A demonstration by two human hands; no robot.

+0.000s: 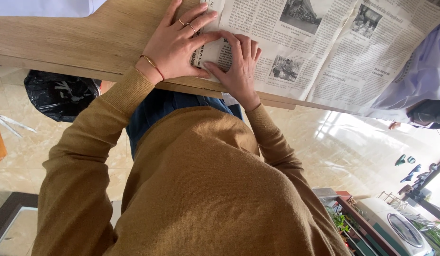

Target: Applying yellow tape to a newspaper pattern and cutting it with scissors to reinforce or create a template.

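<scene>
A newspaper (324,52) lies spread over a light wooden table (77,38). My left hand (175,45), with rings and a thin bracelet, rests flat with fingers spread, partly on the wood and partly on the paper's left edge. Beside it, my right hand (239,66) presses down on the near left corner of the newspaper, fingers together and thumb stretched toward the left hand. The two thumbs almost meet at that corner. I wear a mustard sweater (196,189), and its sleeves cover both arms.
Another person's pale lilac sleeve (419,76) lies over the newspaper's right end. A black plastic bag (58,95) sits on the glossy tiled floor (362,147) under the table. A white appliance (395,223) and green plants (340,220) stand at the lower right.
</scene>
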